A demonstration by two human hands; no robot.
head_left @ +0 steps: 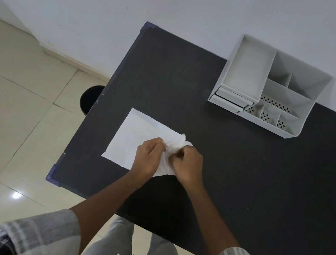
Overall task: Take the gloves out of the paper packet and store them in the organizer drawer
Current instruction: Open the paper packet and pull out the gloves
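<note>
You are pinching thin gloves [171,150] between both hands, left hand [148,157] and right hand [188,164] clamped, just over the paper packet [129,138]. Extraction seems nearly done; next, carrying them to the organizer [268,86] drawers [230,101], which look closed.

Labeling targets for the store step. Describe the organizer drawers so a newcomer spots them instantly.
On the black table, find the white desk organizer at the far right by the wall. At its front left corner sit two stacked shallow drawers, both slightly pulled out. Unlike the open compartments beside them, they have flat fronts.

Rolled grey-and-white checked sleeves [42,237], bare forearms, pale grey trousers [100,250]
</note>
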